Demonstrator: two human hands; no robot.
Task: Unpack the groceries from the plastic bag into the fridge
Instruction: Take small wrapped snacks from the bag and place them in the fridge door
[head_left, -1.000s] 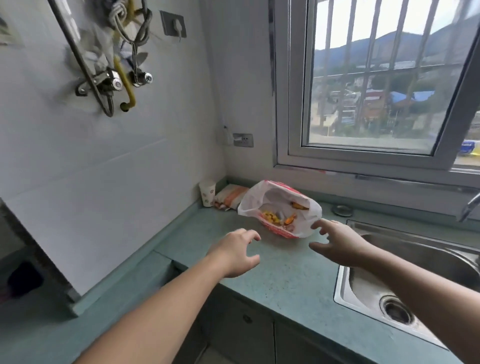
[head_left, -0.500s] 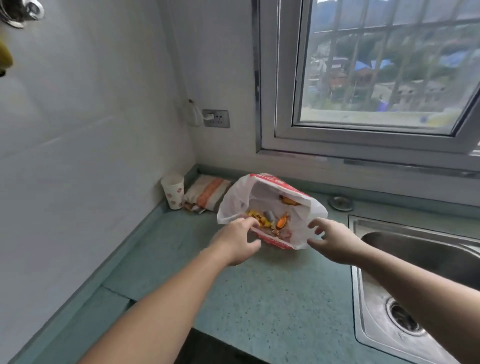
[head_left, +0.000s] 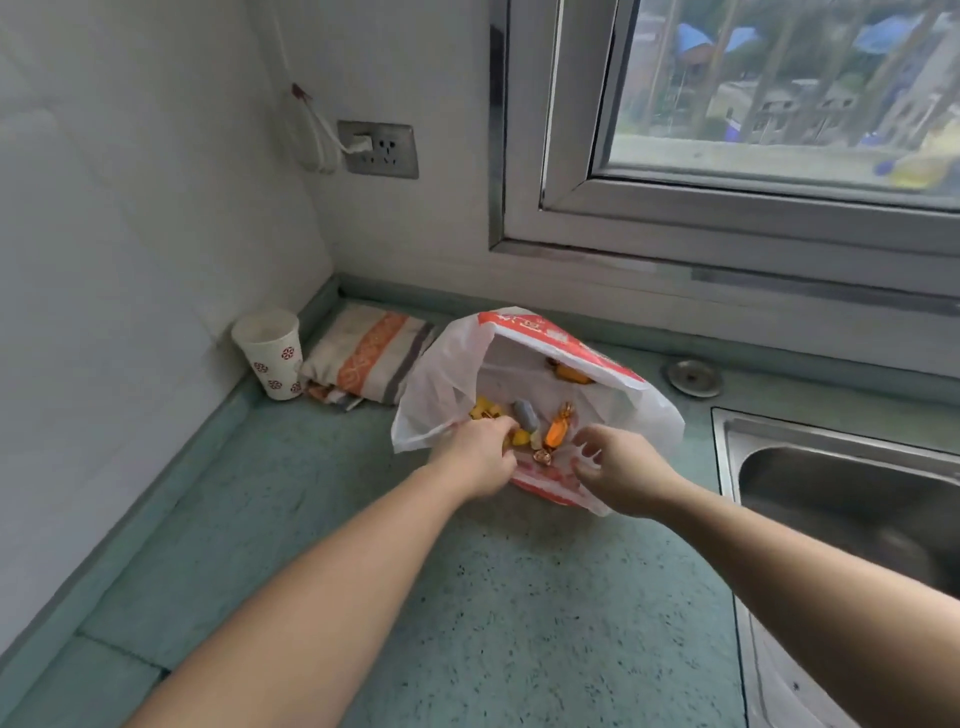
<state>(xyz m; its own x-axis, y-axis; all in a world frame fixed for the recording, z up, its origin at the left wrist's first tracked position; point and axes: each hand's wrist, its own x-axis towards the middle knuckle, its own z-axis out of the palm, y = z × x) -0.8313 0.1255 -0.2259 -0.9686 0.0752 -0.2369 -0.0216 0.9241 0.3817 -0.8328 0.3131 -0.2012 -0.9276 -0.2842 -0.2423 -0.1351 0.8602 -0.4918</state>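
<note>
A white-and-red plastic bag (head_left: 537, 400) sits open near the counter's (head_left: 519, 597) back edge, left of the sink (head_left: 852, 499), its mouth facing the person. The left hand (head_left: 480, 460) pinches the bag's near-left rim, nearest the wrapped sweets (head_left: 524, 423) just beyond it (fridge out of view). The right hand (head_left: 621, 475), fingers spread and loosely curled, hovers at the near-right rim, holding nothing.

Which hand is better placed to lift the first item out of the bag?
Left hand: its fingers already reach into the plastic bag beside the yellow items. The right hand hovers open at the near rim.
</note>
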